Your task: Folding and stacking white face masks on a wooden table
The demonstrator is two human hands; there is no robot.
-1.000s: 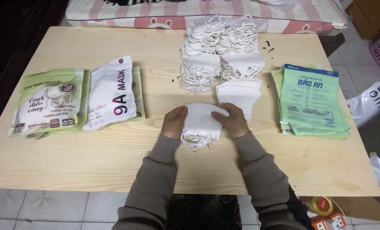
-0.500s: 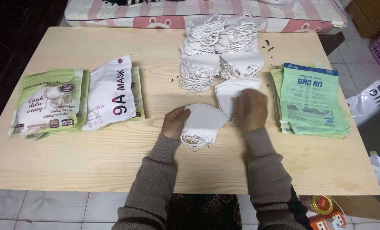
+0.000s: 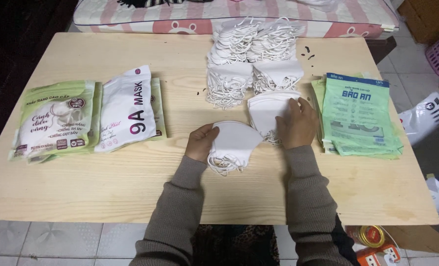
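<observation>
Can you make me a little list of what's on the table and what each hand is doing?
left hand: holds small stack of white face masks
right hand: rests on second mask stack
behind: big pile of white masks
right side: green packets
left side: white pouch, green-and-white pouches
surface: pale wooden table

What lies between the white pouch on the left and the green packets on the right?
In the head view, between the white pouch and green packets lie stacks of white masks, plus both hands on smaller mask piles.
</observation>
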